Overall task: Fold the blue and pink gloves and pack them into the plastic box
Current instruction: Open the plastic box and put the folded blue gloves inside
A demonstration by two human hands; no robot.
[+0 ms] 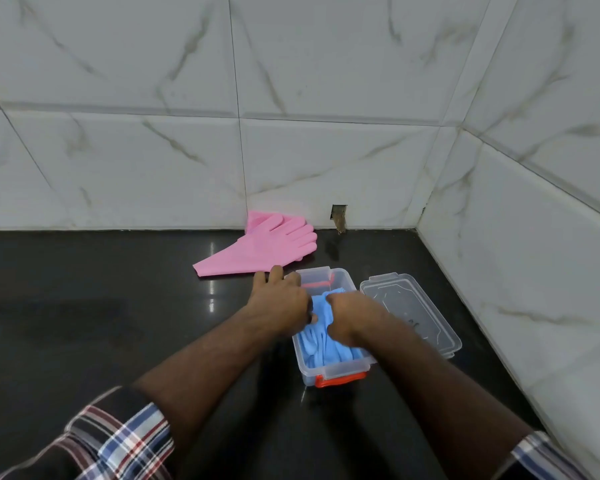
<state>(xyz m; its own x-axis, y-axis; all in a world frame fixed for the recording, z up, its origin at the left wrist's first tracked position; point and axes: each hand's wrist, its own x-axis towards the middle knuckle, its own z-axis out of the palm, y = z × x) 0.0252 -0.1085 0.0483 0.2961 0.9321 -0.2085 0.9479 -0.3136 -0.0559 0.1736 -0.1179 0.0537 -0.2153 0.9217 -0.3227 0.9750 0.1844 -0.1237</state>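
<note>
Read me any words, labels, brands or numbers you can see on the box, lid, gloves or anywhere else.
No text can be read here.
Clear lid: a few dark marks on its surface, too small and blurred to read.
Plastic box: no label visible, only an orange latch.
Pink gloves and blue gloves: no print visible.
Wall tiles and black counter: no writing.

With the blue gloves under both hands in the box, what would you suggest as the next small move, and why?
Probably press the blue gloves flat into the plastic box, then reach for the pink gloves. Both the left hand and right hand are on the blue gloves, which bulge near the rim, while the pink gloves lie unfolded by the wall and the lid sits beside the box.
</note>
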